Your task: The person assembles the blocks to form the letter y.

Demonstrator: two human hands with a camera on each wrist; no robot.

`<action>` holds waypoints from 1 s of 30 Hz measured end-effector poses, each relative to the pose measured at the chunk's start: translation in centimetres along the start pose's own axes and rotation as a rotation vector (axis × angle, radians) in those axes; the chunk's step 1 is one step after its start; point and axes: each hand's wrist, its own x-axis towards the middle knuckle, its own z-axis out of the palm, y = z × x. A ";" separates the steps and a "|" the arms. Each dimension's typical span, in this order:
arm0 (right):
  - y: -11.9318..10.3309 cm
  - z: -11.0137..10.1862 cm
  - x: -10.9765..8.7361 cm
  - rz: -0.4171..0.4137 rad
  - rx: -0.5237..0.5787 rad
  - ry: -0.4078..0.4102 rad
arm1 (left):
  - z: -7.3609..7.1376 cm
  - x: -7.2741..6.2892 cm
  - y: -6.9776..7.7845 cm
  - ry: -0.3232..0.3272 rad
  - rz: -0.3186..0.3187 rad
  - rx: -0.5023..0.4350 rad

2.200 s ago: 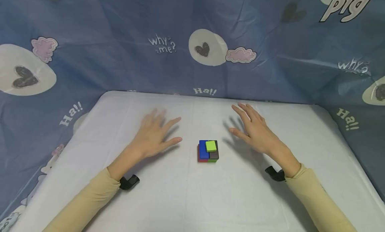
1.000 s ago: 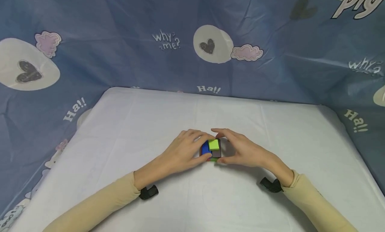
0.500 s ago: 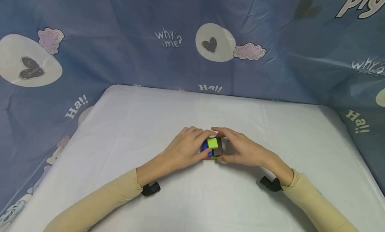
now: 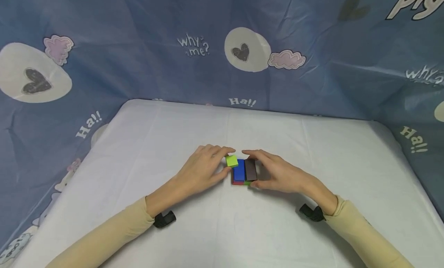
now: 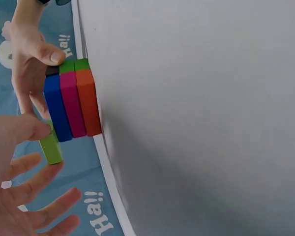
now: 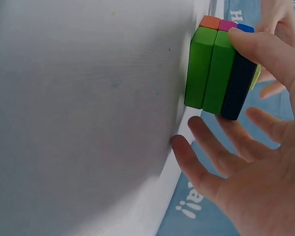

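Observation:
A small stack of coloured wooden blocks stands on the white table, layered in pairs. Its top pair is a blue block and a black block. Beneath the blue one, the left wrist view shows a magenta block and an orange block. Under the black one lie two green blocks. My left hand pinches a lime block between thumb and finger, at the stack's upper left. My right hand holds the black block by its two ends, thumb nearest me.
The white-covered table extends around the stack on all sides. A blue printed curtain hangs behind it and along both sides. Each wrist carries a black camera mount.
Both hands came in from apart to the stack. My left hand took the lime block off the top and moved it left. The right hand has stayed at the black block.

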 end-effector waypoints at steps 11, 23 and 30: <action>-0.4 0.0 -0.1 0.014 -0.008 -0.026 | 0.1 -0.7 -1.2 -0.065 -0.032 0.065; -0.3 -0.4 -0.1 0.007 -0.016 -0.021 | 0.3 -1.2 -1.2 -0.113 -0.016 0.156; -0.2 -0.3 -0.1 -0.023 -0.028 0.014 | 0.0 -1.5 -0.7 -0.172 -0.031 0.169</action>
